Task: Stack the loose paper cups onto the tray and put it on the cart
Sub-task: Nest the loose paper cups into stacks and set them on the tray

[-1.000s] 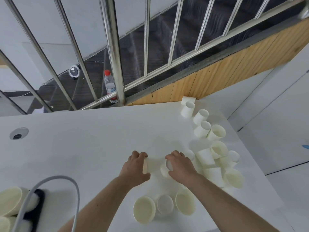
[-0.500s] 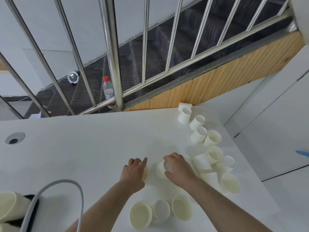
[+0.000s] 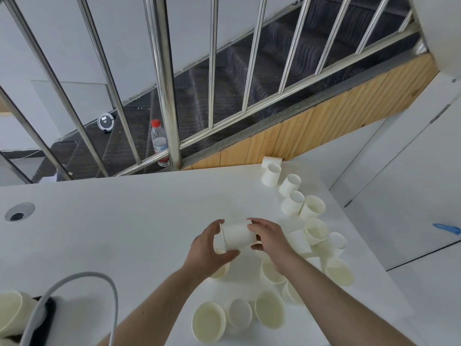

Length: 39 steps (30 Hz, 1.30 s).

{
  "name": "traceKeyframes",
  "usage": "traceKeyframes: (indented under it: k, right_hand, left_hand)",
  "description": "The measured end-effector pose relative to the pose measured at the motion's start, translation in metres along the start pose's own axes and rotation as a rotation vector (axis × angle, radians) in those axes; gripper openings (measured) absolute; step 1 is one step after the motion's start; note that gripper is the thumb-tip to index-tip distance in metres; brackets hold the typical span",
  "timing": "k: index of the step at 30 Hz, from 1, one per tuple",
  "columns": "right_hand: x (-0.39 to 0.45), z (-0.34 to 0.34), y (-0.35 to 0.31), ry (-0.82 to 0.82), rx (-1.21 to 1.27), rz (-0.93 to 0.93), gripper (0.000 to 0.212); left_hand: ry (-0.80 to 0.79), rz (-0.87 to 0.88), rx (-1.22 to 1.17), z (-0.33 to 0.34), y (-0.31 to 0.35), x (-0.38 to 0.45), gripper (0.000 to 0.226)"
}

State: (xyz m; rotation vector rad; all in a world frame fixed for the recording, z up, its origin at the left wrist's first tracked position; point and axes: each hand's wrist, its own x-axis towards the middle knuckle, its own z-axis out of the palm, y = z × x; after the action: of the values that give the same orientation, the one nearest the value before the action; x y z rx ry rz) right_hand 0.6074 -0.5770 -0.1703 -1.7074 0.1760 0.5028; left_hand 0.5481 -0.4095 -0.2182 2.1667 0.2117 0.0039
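Smooth white tabletop (image 3: 104, 236), a round cable hole (image 3: 18, 212) at its left, shiny steel railing (image 3: 163, 78) behind with dark ribbed stairs (image 3: 274, 66) and a wood-panelled edge (image 3: 311, 126) below. Both hands are raised just above the surface: left hand (image 3: 208, 248) and right hand (image 3: 270, 237), each grip curled round one matte white paper cup (image 3: 237, 236) lying sideways. Loose cups (image 3: 291, 203) crowd the right side, cream-lined mouths up or tipped.
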Motion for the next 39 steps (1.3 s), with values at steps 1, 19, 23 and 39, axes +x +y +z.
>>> traceKeyframes:
  k: [1,19,23,39]
  right_hand:
    - [0.0,-0.001,0.001,-0.004,0.025,0.022,0.022]
    - [0.002,0.005,0.021,0.089,-0.551,-0.291,0.055]
    - [0.004,0.008,0.022,0.055,-0.618,-0.295,0.034]
    - [0.031,0.011,0.039,-0.15,-1.133,-0.083,0.045]
  left_hand:
    - [0.006,0.015,-0.002,0.0,0.0,0.0,0.081]
    - [-0.011,0.157,0.375,0.004,0.01,0.006,0.073]
    - [-0.016,0.157,0.368,0.007,0.009,0.01,0.07]
    - [-0.344,-0.048,0.586,0.001,-0.012,-0.008,0.086]
